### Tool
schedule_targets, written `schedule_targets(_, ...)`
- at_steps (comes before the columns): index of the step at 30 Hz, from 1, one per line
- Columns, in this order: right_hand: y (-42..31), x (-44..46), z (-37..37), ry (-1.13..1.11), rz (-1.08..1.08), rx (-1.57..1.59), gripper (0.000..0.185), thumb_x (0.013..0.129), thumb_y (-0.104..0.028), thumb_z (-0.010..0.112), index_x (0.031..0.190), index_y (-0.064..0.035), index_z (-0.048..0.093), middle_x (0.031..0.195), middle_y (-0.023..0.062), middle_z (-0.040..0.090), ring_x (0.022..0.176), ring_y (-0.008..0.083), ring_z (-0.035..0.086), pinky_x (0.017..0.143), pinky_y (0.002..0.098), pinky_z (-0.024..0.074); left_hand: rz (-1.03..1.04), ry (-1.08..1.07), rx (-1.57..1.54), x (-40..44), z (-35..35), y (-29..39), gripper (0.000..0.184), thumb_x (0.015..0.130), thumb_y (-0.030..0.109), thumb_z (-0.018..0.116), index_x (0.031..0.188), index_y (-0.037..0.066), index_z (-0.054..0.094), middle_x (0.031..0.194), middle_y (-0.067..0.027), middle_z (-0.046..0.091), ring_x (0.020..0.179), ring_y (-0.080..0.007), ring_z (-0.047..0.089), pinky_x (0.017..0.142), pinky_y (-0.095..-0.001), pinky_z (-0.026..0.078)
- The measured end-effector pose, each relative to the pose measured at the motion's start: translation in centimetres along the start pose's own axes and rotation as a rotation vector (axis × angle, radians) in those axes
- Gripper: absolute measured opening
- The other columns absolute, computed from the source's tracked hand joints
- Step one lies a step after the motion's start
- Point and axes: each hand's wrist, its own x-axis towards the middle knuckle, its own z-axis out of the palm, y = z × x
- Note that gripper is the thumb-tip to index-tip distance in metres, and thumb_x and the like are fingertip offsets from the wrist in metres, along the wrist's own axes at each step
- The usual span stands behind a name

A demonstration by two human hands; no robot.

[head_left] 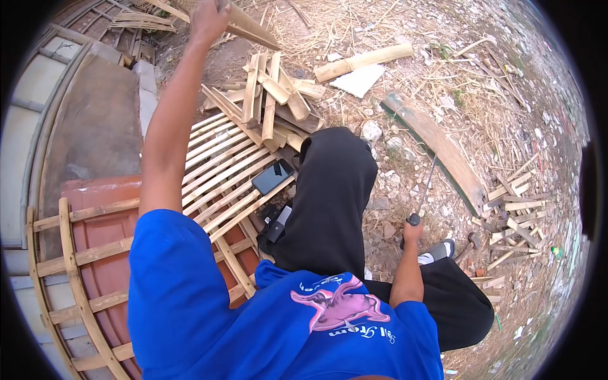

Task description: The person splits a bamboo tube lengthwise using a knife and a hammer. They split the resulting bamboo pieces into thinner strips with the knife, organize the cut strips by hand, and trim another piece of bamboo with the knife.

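At the top of the view my left hand [209, 24] is closed on a split bamboo piece [252, 30], its arm stretched forward. Low on the right, my right hand [413, 232] grips the dark handle of a long, thin-bladed tool [427, 187]. The blade points forward over the rubble, towards a weathered plank [437, 142]; its exact kind cannot be made out. Between the hands lies a heap of split bamboo pieces [269, 95]. Beside my knee, a phone [273, 177] rests on a slatted bamboo frame [218, 168].
A bamboo lattice [82, 253] lies over a reddish panelled door [101, 193] on the left. Ahead are a bamboo length [364, 62] and a white flat piece [358, 80]. A hammer-like tool [472, 241] sits near my shoe [437, 252], with wood offcuts [519, 218] further right.
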Motion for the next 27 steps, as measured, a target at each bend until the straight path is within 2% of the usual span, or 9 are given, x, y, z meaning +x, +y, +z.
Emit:
schedule_targets(1,-0.4,0.0,-0.6,0.003,-0.01,0.008,0.048,0.064,-0.019,0.078,0.108,-0.0045,0.066,0.099,0.0171,0.071,0.093,0.0353,0.068,0.086,0.0445,0.0509,0.106,0.052,0.085,-1.1,1.9,-2.3,0.053,0.081,0.026,0.076,0.126,0.002,0.059,0.11,-0.0201,0.068,0.103,-0.0357,0.062,0.099,-0.0485,0.04)
schedule_targets(3,-0.6,-0.7,1.4,0.008,-0.029,0.02,0.046,0.064,-0.019,0.078,0.105,-0.0037,0.066,0.097,0.0168,0.071,0.09,0.0347,0.068,0.084,0.044,0.0512,0.16,0.155,0.009,-5.9,2.5,-4.2,0.036,0.086,0.016,0.07,0.117,-0.001,0.061,0.107,-0.02,0.066,0.103,-0.0363,0.061,0.095,-0.0476,0.039)
schedule_targets(7,3.4,1.6,1.2,0.032,-0.005,0.002,0.043,0.065,-0.019,0.077,0.104,-0.0044,0.067,0.093,0.0146,0.07,0.087,0.0319,0.068,0.081,0.0423,0.0514,0.022,-0.168,-0.101,-18.9,8.7,-8.8,0.046,0.082,0.02,0.074,0.12,0.0,0.058,0.108,-0.0201,0.065,0.104,-0.0384,0.06,0.096,-0.0485,0.039)
schedule_targets(9,3.1,2.1,1.7,0.034,-0.009,0.008,0.041,0.066,-0.018,0.076,0.104,-0.0047,0.067,0.092,0.0136,0.07,0.085,0.0306,0.068,0.08,0.0416,0.0515,0.131,-0.162,0.007,-25.3,11.2,-11.8,0.049,0.08,0.022,0.076,0.12,0.001,0.058,0.112,-0.0206,0.063,0.11,-0.0389,0.057,0.099,-0.0489,0.04)
schedule_targets(11,2.1,1.0,0.9,0.067,-0.061,-0.044,0.04,0.066,-0.017,0.075,0.104,-0.0046,0.067,0.091,0.0131,0.071,0.084,0.0296,0.068,0.079,0.041,0.0517,-0.091,-0.351,-0.015,-31.4,11.7,-13.5,0.048,0.08,0.023,0.076,0.119,0.002,0.059,0.115,-0.0207,0.062,0.116,-0.0381,0.054,0.101,-0.0493,0.039)
schedule_targets(15,1.8,0.5,0.7,0.011,-0.051,0.019,0.04,0.066,-0.016,0.076,0.103,-0.003,0.067,0.093,0.0147,0.071,0.087,0.0312,0.068,0.081,0.0417,0.0516,-0.394,-0.434,-0.034,-40.1,10.7,-16.4,0.034,0.08,0.021,0.074,0.109,0.006,0.065,0.117,-0.0199,0.063,0.118,-0.0374,0.054,0.102,-0.0492,0.039)
schedule_targets(20,-0.2,-0.5,-0.2,-0.02,-0.039,0.002,0.035,0.065,-0.015,0.076,0.097,-0.0025,0.07,0.089,0.0149,0.072,0.086,0.032,0.069,0.081,0.042,0.0521,-0.329,-0.534,-0.101,-45.5,8.7,-13.9,0.025,0.08,0.019,0.072,0.102,0.007,0.068,0.121,-0.0213,0.061,0.119,-0.039,0.053,0.102,-0.0506,0.04)
schedule_targets(23,3.8,2.0,2.2,0.016,-0.039,-0.034,0.028,0.066,-0.012,0.076,0.091,-0.0031,0.065,0.077,0.0097,0.067,0.062,0.0206,0.064,0.058,0.0368,0.0509,-0.247,-0.466,-0.164,-45.1,8.8,-10.7,0.021,0.081,0.011,0.069,0.102,0.007,0.068,0.123,-0.0185,0.06,0.118,-0.0398,0.052,0.103,-0.0482,0.041)
schedule_targets(27,1.7,0.6,1.0,-0.082,-0.031,0.063,0.022,0.066,-0.011,0.076,0.083,-0.0028,0.065,0.067,0.007,0.065,0.052,0.0192,0.061,0.052,0.0356,0.0491,-0.028,-0.363,-0.325,-39.8,9.5,-3.2,0.016,0.084,0.001,0.064,0.099,0.006,0.067,0.119,-0.0163,0.061,0.114,-0.0366,0.054,0.098,-0.0441,0.045)
